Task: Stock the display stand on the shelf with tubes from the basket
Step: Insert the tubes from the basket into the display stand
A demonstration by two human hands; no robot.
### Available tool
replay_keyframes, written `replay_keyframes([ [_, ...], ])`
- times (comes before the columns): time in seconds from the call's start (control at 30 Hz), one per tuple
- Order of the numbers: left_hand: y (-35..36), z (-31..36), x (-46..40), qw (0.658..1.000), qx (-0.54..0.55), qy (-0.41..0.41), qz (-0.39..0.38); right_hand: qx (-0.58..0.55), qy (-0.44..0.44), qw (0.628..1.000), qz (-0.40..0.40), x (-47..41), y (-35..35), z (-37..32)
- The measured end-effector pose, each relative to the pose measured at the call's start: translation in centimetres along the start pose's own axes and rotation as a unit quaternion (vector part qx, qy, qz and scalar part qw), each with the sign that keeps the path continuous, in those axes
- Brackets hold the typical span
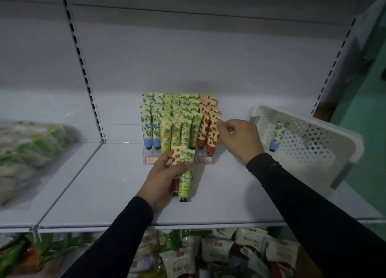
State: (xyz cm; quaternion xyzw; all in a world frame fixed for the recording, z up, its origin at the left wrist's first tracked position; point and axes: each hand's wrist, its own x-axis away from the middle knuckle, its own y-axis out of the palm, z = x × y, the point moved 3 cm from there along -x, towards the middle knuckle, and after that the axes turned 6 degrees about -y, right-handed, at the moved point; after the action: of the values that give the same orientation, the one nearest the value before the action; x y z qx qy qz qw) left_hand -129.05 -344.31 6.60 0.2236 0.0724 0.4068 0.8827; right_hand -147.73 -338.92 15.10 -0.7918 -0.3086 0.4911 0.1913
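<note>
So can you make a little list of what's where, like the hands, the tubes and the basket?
left hand: holds two tubes, a green tube and a red tube
right hand: pinches the top of a strawberry tube in the stand
basket: tilted on the shelf, right of the stand
in the basket: a blue tube

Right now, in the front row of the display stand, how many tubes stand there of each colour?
Blue tubes: 2
Yellow tubes: 2
Green tubes: 2
Red tubes: 2 (the right hand pinches the top of one)
Total: 8
Not counted: the left hand holds 1 more green and 1 more red tube.
</note>
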Motion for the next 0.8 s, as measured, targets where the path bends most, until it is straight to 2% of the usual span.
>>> replay_keyframes([
  [0.33,-0.07,0.01,0.04,1.0,0.005,-0.003,0.001,-0.005,-0.029,0.999,0.015,-0.33,0.24,0.08],
  [0.63,-0.04,-0.01,-0.03,1.0,0.004,0.002,0.004,0.025,-0.072,0.997,-0.01,-0.82,0.55,0.32],
  [0.8,-0.1,0.01,-0.07,1.0,0.004,-0.002,0.006,0.019,-0.075,0.997,0.013,-0.67,0.42,0.59],
])
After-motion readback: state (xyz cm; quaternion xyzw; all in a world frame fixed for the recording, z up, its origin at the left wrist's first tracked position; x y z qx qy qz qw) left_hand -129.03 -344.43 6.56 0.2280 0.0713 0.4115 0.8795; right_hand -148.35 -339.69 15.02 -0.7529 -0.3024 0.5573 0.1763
